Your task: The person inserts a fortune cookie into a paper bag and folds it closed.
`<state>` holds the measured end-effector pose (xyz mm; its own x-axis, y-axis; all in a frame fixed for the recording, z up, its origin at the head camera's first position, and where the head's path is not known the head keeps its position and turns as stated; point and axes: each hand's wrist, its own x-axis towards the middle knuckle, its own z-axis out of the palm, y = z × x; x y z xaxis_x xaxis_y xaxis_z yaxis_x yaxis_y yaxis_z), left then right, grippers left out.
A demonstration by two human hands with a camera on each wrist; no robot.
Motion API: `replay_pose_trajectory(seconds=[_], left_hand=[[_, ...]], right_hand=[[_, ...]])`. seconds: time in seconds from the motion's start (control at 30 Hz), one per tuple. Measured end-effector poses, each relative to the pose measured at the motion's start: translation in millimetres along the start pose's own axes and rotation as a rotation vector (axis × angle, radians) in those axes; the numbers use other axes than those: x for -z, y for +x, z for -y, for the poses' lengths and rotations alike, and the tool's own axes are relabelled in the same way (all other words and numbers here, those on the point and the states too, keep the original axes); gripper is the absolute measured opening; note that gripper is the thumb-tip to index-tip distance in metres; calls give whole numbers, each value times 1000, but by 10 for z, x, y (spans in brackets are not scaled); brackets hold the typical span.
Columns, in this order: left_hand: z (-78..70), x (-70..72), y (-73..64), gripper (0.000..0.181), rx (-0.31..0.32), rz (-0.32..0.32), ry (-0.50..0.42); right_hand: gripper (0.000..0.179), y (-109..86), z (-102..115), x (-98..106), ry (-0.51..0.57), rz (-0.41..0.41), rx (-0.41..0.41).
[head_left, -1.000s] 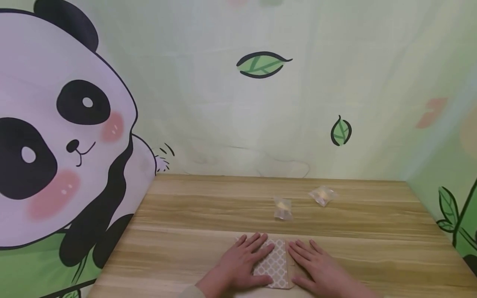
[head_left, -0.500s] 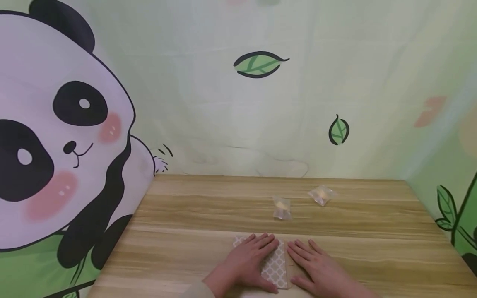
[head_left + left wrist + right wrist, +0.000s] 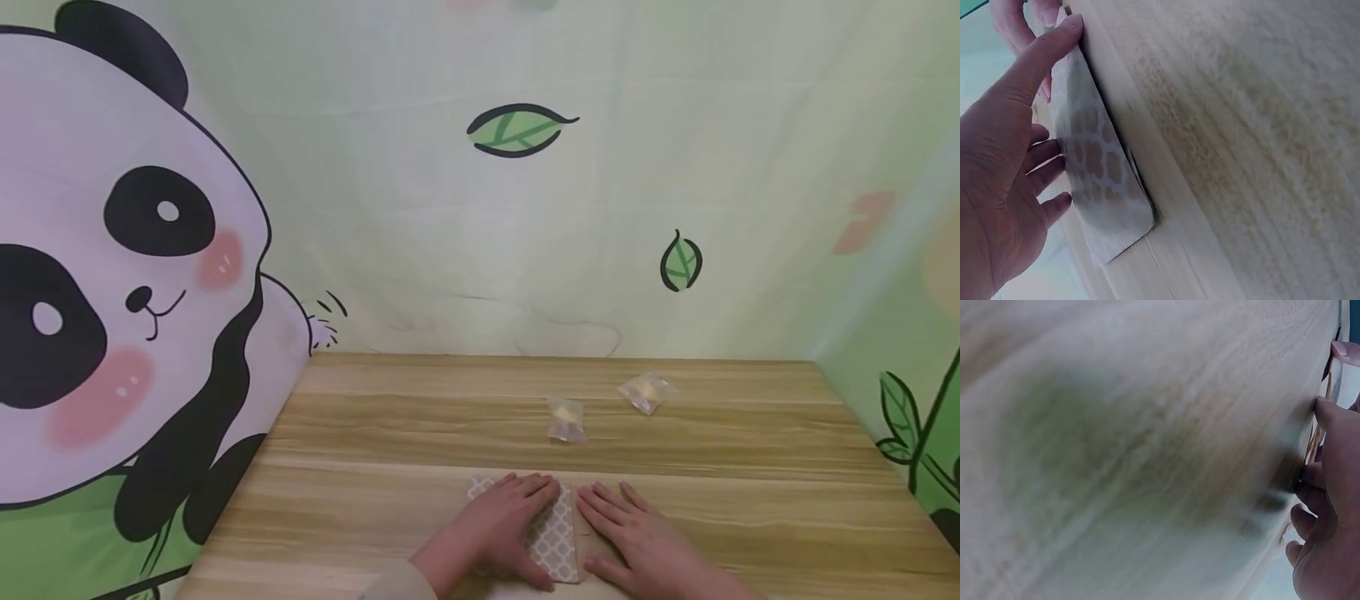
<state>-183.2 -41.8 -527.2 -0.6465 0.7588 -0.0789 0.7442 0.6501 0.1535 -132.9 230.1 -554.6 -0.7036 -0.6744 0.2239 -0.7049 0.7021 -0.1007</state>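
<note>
1. One flat piece with a grey-beige and white lattice pattern [image 3: 557, 533] lies on the wood-grain table [image 3: 375, 417], near the person's side, between and partly under the hands.
2. Along its right side runs a narrow plain tan strip [image 3: 587, 542].
3. Over the patterned piece rests the left hand [image 3: 504, 523], fingers extended and thumb spread apart toward the near edge; it touches the piece without gripping it.
4. Just beside the right edge, the right hand [image 3: 639, 537] lies with fingers extended and thumb apart, its fingertips at the tan strip; it grasps nothing.
5. A light sleeve [image 3: 401, 582] covers the left forearm.
6. Beyond the hands sit two clear packets with yellowish contents: a nearer packet [image 3: 566, 419] and, farther back to the right, another packet [image 3: 647, 392].
7. Behind the table hangs a pale green backdrop [image 3: 412, 208] printed with a large panda [image 3: 232, 350] at left and green leaves [image 3: 519, 131].
</note>
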Motion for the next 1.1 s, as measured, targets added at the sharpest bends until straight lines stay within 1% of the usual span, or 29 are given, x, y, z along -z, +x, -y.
replay_pose_trajectory(seconds=[0.13, 0.2, 0.4, 0.5, 0.63, 0.73, 0.87, 0.97, 1.1], left_hand=[[1, 13, 9, 114, -10, -6, -3], [3, 15, 9, 111, -16, -17, -2], [5, 10, 5, 105, -26, -43, -13], [7, -2, 7, 101, -19, -55, -34], [10, -19, 14, 99, -19, -74, -43], [12, -30, 15, 99, -24, -74, -39], [15, -38, 6, 101, -14, -67, -57], [5, -25, -4, 107, 1, -51, -67], [-22, 1, -1, 118, 6, -32, -41]], right_hand=[[71, -5, -7, -9, 16, 4, -1], [70, -2, -7, 3, 20, 14, 4], [70, -4, -7, 0, 16, 9, 6], [71, -1, -3, 6, 7, 14, 4], [70, -3, 1, 18, -35, -2, 21], [69, -8, 2, 33, -48, -14, 38], [69, -13, -2, 43, -34, 3, 44], [68, -14, 5, 54, -23, 12, 40], [67, -15, 3, 57, -26, 11, 43]])
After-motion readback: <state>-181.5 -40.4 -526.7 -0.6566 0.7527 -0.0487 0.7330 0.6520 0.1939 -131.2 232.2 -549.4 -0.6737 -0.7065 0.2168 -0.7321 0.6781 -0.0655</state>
